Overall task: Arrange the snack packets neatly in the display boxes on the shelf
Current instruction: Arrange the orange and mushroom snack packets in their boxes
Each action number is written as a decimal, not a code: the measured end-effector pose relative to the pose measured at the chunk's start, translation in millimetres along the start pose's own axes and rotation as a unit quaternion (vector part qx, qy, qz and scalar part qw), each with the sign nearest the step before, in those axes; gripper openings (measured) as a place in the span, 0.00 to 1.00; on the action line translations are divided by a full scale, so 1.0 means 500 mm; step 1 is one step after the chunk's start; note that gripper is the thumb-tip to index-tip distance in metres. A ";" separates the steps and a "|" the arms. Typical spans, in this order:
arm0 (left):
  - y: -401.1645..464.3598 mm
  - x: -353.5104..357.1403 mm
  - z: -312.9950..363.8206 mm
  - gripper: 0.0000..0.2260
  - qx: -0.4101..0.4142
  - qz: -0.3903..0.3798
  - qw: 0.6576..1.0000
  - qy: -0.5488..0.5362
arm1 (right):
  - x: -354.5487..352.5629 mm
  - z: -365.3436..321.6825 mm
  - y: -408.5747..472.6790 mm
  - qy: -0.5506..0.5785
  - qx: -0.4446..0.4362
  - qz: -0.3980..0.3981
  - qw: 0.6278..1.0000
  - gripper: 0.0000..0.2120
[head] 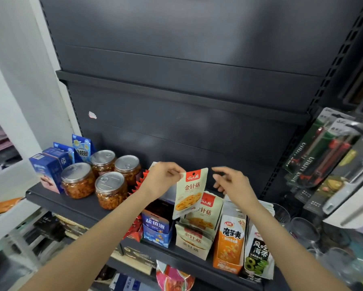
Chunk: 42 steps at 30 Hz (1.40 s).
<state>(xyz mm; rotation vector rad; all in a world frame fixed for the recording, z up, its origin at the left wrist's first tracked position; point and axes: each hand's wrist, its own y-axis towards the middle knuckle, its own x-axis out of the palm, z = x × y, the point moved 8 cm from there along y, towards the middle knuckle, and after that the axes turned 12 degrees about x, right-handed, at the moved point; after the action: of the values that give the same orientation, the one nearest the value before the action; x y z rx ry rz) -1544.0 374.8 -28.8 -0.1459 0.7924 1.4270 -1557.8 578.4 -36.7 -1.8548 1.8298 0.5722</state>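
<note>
Your left hand (162,178), just below the centre of the frame, pinches the top edge of a cream snack packet (190,193) with a red label between thumb and fingertips, so the packet hangs tilted above the shelf (75,203). Your right hand (232,183), just right of it, holds nothing; its fingers are spread and loosely curled, near the packet's top right corner but not touching it.

Directly below the raised packet sits a cream display box (194,243) holding more packets of the same kind, leaning back in a row. Left of that box stands a blue display box (157,229), and further left a red box (135,228) shows partly behind your forearm. Right of the cream box stands an orange display box (228,246) filled with packets, and beside it, at the lower right, a black-and-white packet (258,252) with green rings. On the left of the shelf stand four clear jars (77,181) with metal lids, with blue cartons (48,171) behind them.
</note>
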 end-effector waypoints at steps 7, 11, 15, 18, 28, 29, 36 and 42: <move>0.000 0.015 0.064 0.04 0.035 -0.022 0.995 -0.086 | 0.003 -0.079 -0.034 0.036 -0.052 -0.016 0.998 0.05; -0.024 0.034 0.037 0.11 -0.049 -0.059 0.989 -0.125 | -0.041 -0.083 -0.045 0.122 -0.033 0.014 0.992 0.06; -0.057 0.068 -0.011 0.17 -0.152 -0.117 0.972 -0.135 | -0.068 -0.083 -0.055 0.132 -0.028 0.024 0.991 0.06; -0.074 0.102 -0.011 0.15 -0.211 -0.128 0.919 -0.307 | -0.082 -0.080 -0.067 0.154 -0.032 0.024 0.987 0.08; -0.040 0.031 0.006 0.26 -0.074 -0.014 0.964 -0.256 | -0.107 -0.015 -0.091 0.093 -0.030 0.058 0.994 0.15; -0.041 0.025 0.014 0.26 -0.060 -0.010 0.965 -0.255 | -0.107 -0.014 -0.092 0.107 -0.031 0.057 0.992 0.16; -0.069 0.000 -0.001 0.24 -0.061 0.012 0.972 -0.228 | -0.093 0.000 -0.101 0.153 -0.026 0.029 0.987 0.17; -0.088 0.034 -0.032 0.12 -0.136 -0.029 0.950 -0.280 | -0.111 -0.031 -0.119 -0.014 -0.127 0.135 0.983 0.10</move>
<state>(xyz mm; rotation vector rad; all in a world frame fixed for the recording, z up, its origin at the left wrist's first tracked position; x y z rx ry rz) -1511.0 372.1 -66.2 0.0283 0.1217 1.4186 -1500.1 613.7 10.9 -1.7502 2.0865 0.9620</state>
